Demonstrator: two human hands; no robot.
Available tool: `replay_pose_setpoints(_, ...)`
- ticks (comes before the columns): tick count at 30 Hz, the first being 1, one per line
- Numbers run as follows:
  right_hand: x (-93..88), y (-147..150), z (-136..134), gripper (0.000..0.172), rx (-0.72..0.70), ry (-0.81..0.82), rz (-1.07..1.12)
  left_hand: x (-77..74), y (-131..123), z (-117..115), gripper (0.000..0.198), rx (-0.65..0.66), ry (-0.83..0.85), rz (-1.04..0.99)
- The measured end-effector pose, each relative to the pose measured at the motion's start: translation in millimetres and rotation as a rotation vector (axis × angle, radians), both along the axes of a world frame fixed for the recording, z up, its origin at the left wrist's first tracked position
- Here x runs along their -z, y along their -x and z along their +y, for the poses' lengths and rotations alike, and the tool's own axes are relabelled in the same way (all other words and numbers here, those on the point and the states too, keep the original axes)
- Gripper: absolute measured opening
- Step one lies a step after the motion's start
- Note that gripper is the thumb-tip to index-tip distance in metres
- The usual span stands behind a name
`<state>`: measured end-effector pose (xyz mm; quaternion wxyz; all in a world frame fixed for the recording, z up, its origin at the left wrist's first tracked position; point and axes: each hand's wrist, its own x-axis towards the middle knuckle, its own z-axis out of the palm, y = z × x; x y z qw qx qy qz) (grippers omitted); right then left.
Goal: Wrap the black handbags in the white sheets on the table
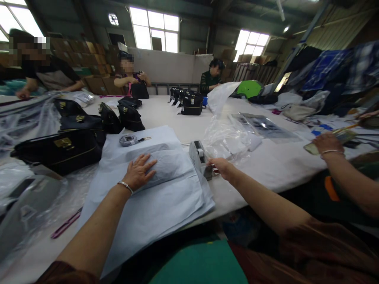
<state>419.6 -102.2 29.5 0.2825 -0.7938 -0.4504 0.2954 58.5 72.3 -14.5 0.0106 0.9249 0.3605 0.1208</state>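
Note:
My left hand lies flat with fingers spread on a bundle wrapped in white tissue paper. More sheets of the paper are spread under it. A coiled strap in clear wrap, with a metal clip, rests on the paper just beyond my left hand. To the right of the bundle stands a grey tape dispenser. My right hand is at its near end, thumb and fingers pinched on the end of the tape. The tape itself is clear and hard to make out.
Black handbags stand at the left, and more black bags farther back. Clear plastic bags lie beyond the dispenser. Pink-handled scissors or snips and a second dispenser are at the left. A co-worker's hand is at the right.

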Motion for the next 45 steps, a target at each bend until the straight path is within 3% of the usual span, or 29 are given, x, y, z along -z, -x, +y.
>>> replay_pose_setpoints(2, 6.1, 9, 2, 0.027, 0.198, -0.033, 0.164, -0.1, 0, 0, 0.053, 0.001, 0.003, -0.007)
replay_pose_setpoints(4, 7.2, 17, 3, 0.021, 0.29, -0.054, 0.248, -0.3, 0, 0, 0.053, 0.004, 0.004, -0.011)
replay_pose_setpoints(8, 0.2, 23, -2, 0.017, 0.304, -0.127, 0.291, -0.3, 1, 1, 0.054, 0.006, 0.003, -0.023)
replay_pose_setpoints(13, 1.9, 30, -35, 0.021, 0.29, -0.432, 0.292, 1.3, 2, 2, 0.054, 0.007, -0.007, -0.007)
replay_pose_setpoints(17, 14.2, 42, -59, 0.025, 0.346, -0.298, 0.501, 2.9, 2, 4, 0.054, 0.015, -0.007, -0.005)
replay_pose_setpoints(21, 28.4, 42, -58, 0.018, 0.41, -0.242, 0.592, 3.7, 1, 5, 0.054, 0.021, -0.008, -0.009)
replay_pose_setpoints(25, 38.5, 35, -58, 0.018, 0.366, -0.159, 0.39, 3.0, 2, 1, 0.053, 0.007, 0.006, -0.02)
replay_pose_setpoints(27, 35.9, 39, -63, 0.021, 0.261, -0.125, 0.372, 1.4, 2, -2, 0.053, -0.006, 0.031, -0.023)
replay_pose_setpoints(29, 25.2, 50, -63, 0.025, 0.08, -0.14, 0.497, -0.7, 3, -6, 0.053, -0.012, 0.063, -0.025)
replay_pose_setpoints(31, 8.1, 69, -53, 0.043, -0.138, -0.136, 0.674, -2.9, 3, -8, 0.053, -0.018, 0.083, -0.029)
replay_pose_setpoints(34, -16.8, 104, -14, 0.072, -0.37, -0.026, 0.875, -5.0, 3, -11, 0.053, -0.038, 0.09, -0.027)
replay_pose_setpoints(37, -25.9, 136, 42, 0.082, -0.396, 0.055, 1.013, -6.0, 3, -13, 0.055, -0.041, 0.093, -0.022)
replay_pose_setpoints(40, -19.2, 154, 90, 0.082, -0.389, 0.108, 1.071, -7.2, 5, -14, 0.055, -0.025, 0.083, -0.03)
replay_pose_setpoints(45, -1.7, 159, 135, 0.083, -0.395, 0.185, 1.006, -7.3, 6, -15, 0.054, -0.021, 0.067, -0.041)
